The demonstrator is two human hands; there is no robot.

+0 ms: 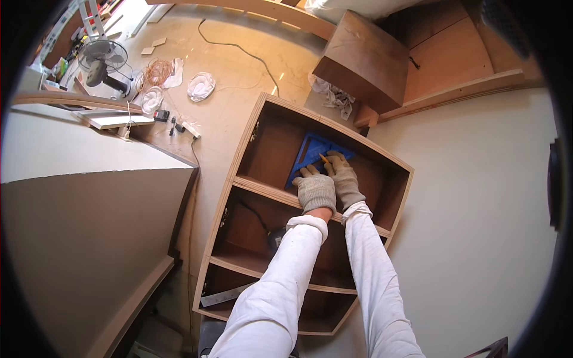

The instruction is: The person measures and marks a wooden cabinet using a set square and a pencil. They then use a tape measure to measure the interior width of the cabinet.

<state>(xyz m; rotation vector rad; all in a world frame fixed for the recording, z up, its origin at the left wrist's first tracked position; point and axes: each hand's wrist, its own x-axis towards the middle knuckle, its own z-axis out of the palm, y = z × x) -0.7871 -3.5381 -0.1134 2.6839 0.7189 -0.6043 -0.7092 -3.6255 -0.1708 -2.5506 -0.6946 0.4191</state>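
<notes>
A wooden cabinet (pixel 243 158) with dark brown compartments lies in front of me. In its farthest compartment, a blue triangular speed square (pixel 305 156) rests against the brown panel. My left hand (pixel 316 191), in a beige knit glove, has its fingers on the near edge of the square and holds it in place. Beside it, my right hand (pixel 345 179), gloved the same way, grips a yellow pencil (pixel 324 159) with its tip over the square. Part of the square is hidden under both hands.
The middle compartment holds a black corded tool (pixel 276 237), partly behind my left sleeve. A metal ruler (pixel 227 296) lies in the nearest one. A brown wooden box (pixel 364 65) stands far right. A fan (pixel 101 62), white cloth bundle (pixel 201 87) and power strip (pixel 191 130) sit far left.
</notes>
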